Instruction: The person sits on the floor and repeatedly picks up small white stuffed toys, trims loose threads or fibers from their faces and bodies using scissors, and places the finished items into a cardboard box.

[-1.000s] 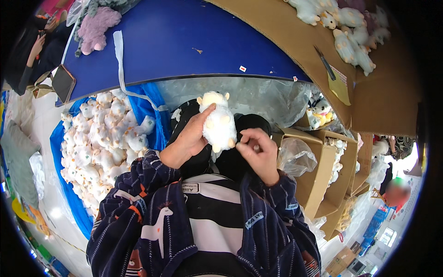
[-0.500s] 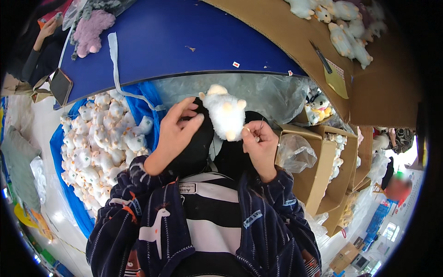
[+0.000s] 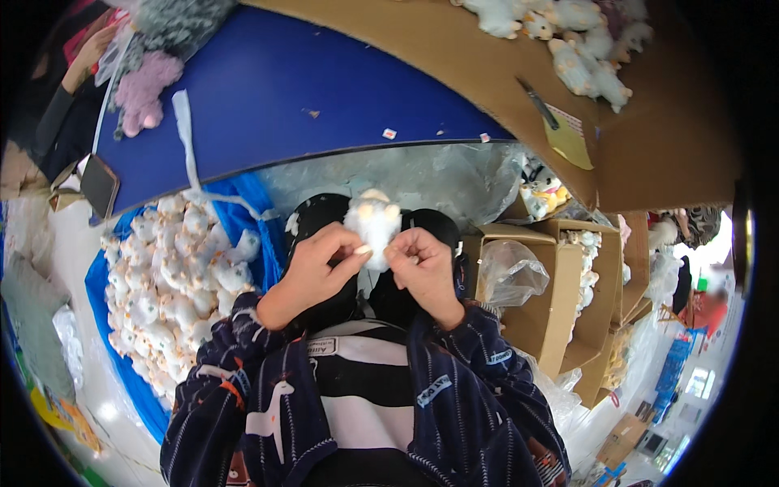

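A small white plush toy with cream-coloured paws hangs upright between my hands, above my black-clad knees. My left hand pinches a cream paw at its lower left edge with thumb and forefinger. On the other side, my right hand has its fingertips closed on the toy's lower right edge. Whether a thin tool is also in those right fingers cannot be made out. The toy's underside is partly hidden behind my fingers.
To the left, a blue bag holds a heap of similar white plush toys. A blue table lies ahead, with a phone at its left edge. Cardboard boxes stand right; a dark-handled tool lies on cardboard. Another person's hand shows far left.
My left hand has come in from beside the toy and now pinches it. The toy is lower and closer to my body. My right hand has shifted left with it.
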The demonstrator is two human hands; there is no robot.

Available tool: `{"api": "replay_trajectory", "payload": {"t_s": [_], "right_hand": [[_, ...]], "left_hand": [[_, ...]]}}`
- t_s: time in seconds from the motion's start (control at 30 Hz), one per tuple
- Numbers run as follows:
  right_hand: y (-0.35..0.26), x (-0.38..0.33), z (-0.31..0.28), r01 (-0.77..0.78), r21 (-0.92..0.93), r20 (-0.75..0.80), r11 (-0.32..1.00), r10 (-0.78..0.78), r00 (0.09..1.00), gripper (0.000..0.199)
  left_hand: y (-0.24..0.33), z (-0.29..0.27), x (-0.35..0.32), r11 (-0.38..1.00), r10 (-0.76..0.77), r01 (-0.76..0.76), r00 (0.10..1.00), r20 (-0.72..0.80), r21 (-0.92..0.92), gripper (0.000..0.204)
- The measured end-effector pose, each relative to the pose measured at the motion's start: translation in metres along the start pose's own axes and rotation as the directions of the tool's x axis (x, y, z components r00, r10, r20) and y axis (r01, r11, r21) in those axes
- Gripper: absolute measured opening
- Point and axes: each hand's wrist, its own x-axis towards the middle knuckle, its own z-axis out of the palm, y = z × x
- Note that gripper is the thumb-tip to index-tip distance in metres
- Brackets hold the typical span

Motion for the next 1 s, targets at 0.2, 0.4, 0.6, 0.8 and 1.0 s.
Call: {"api": "replay_trajectory", "payload": {"t_s": [0.2,0.4,0.6,0.8,1.0], "right_hand": [[-0.006,0.013,0.007,0.105,-0.127,0.111,0.986,-0.091,0.990,0.008],[-0.081,0.062,-0.007,0.461,-0.418,0.353,0.783,-0.328,0.876,0.011],[-0.186,0.208,-0.117,0.315,-0.949,0.137,0.025,-0.866,0.481,0.029],[-0.174,0.281,-0.144,0.143,-0.971,-0.062,0.190,-0.783,0.620,0.024],[-0.174,0.188,-0.089,0.329,-0.926,0.046,0.185,-0.811,0.584,0.022]], "left_hand": [[0.000,-0.016,0.002,0.929,0.185,-0.191,0.981,0.051,0.316,0.016],[0.039,-0.095,-0.025,0.884,-0.147,0.136,0.989,-0.010,0.447,0.011],[0.056,-0.184,-0.097,0.318,-0.437,0.602,0.779,-0.450,0.733,0.022],[0.046,-0.120,-0.041,0.836,-0.340,0.349,0.935,-0.098,0.425,0.032],[0.038,-0.054,0.037,0.992,-0.012,0.036,0.981,0.192,-0.123,0.020]]}}
